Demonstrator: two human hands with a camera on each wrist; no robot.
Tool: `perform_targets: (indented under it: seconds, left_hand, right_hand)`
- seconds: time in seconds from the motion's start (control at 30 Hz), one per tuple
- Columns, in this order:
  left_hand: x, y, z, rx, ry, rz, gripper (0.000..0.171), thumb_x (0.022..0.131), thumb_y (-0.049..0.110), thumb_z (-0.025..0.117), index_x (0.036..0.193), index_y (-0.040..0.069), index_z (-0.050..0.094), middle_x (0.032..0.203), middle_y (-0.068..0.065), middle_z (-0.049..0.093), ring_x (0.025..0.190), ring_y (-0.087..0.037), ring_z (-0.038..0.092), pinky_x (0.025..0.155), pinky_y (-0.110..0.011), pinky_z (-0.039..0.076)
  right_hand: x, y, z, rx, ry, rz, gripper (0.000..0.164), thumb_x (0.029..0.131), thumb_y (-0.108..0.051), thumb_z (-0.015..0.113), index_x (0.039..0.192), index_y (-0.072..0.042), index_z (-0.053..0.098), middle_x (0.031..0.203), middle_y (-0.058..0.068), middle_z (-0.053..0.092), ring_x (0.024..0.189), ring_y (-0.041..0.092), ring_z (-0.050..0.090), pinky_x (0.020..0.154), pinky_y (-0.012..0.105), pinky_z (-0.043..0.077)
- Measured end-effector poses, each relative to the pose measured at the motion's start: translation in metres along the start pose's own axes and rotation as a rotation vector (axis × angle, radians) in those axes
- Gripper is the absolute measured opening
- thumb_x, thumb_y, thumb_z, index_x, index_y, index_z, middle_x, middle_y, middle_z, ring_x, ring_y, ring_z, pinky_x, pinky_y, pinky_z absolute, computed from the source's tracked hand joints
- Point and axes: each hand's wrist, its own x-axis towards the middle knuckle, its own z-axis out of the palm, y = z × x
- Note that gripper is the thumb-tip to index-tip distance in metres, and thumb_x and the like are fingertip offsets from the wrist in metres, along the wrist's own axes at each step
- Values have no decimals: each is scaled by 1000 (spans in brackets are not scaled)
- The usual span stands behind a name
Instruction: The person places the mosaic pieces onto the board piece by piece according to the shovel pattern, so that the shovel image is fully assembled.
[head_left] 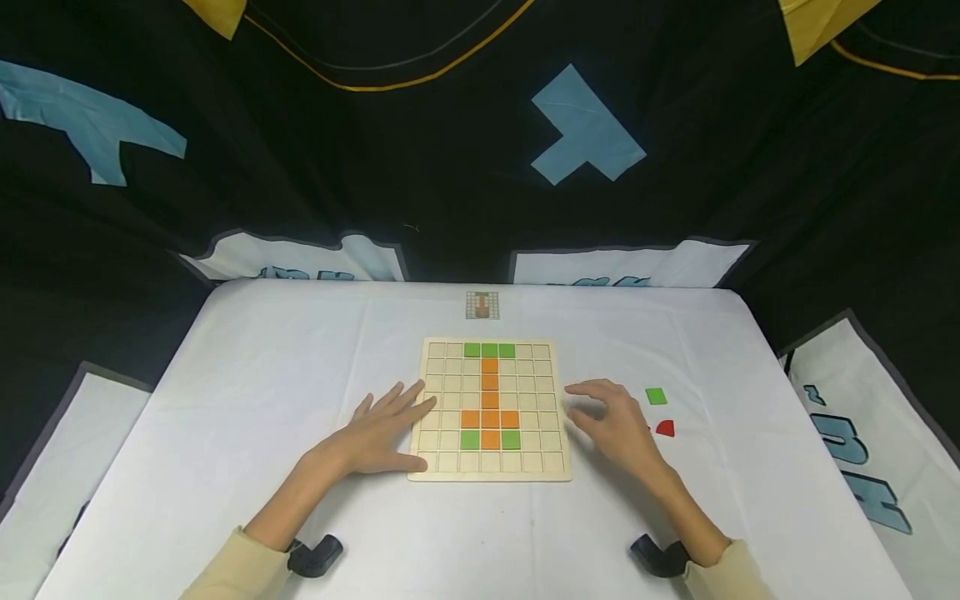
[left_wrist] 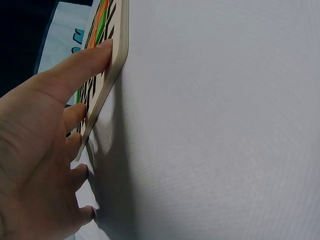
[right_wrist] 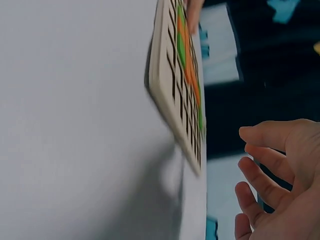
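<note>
A square wooden grid board [head_left: 438, 462] lies on the white table with orange tiles [head_left: 490, 400] and green tiles [head_left: 489, 350] set in its cells. The orange ones form a column crossed by a short row; green ones line the top and flank the column's foot. My left hand [head_left: 375, 433] is spread over the board's left edge, thumb [left_wrist: 90, 57] on the near left corner. Just off the right edge hovers my right hand [head_left: 618, 421], its fingers loosely bent and apart, holding nothing in the right wrist view.
A loose green tile [head_left: 656, 396] lies to the right of my right hand. Below it is a red quarter-round piece [head_left: 665, 428], with another bit of red partly hidden by the hand. Beyond the board lies a small printed pattern card [head_left: 482, 305]. Dark curtains [head_left: 450, 167] hang behind the table.
</note>
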Motion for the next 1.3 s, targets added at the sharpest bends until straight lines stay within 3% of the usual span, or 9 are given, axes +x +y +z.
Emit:
perform_targets:
  seconds: [0.3, 0.57, 0.87, 1.3]
  left_hand:
    - [1, 0, 1, 4, 0, -10, 90, 83, 54, 74, 155, 14, 38, 165, -13, 17, 149, -41, 11, 113, -70, 6]
    - [1, 0, 0, -3, 3, -1, 90, 83, 53, 74, 155, 13, 38, 165, -13, 17, 149, -42, 11, 112, -71, 6]
    - [1, -1, 2, -2, 5, -1, 90, 83, 55, 74, 155, 13, 38, 165, -13, 17, 149, -42, 11, 112, -71, 6]
    - [2, -4, 3, 2, 1, 1, 91, 83, 57, 72, 156, 14, 37, 165, -12, 16, 149, -42, 11, 112, -70, 6]
  right_hand:
    - [-15, 38, -41, -16, 48, 112, 35, 91, -10, 73, 125, -4, 68, 132, 16, 60, 123, 40, 52, 95, 59, 45]
    - [-22, 68, -70, -43, 70, 214, 37, 94, -11, 68, 130, -1, 64, 133, 23, 56, 120, 41, 50, 88, 54, 49]
    - [-14, 99, -73, -56, 4, 257, 42, 93, -5, 66, 134, 3, 59, 138, 30, 51, 126, 48, 47, 100, 62, 41]
    - [-7, 103, -71, -127, 1, 206, 36, 92, -3, 67, 126, 5, 65, 128, 30, 58, 116, 48, 54, 93, 62, 47]
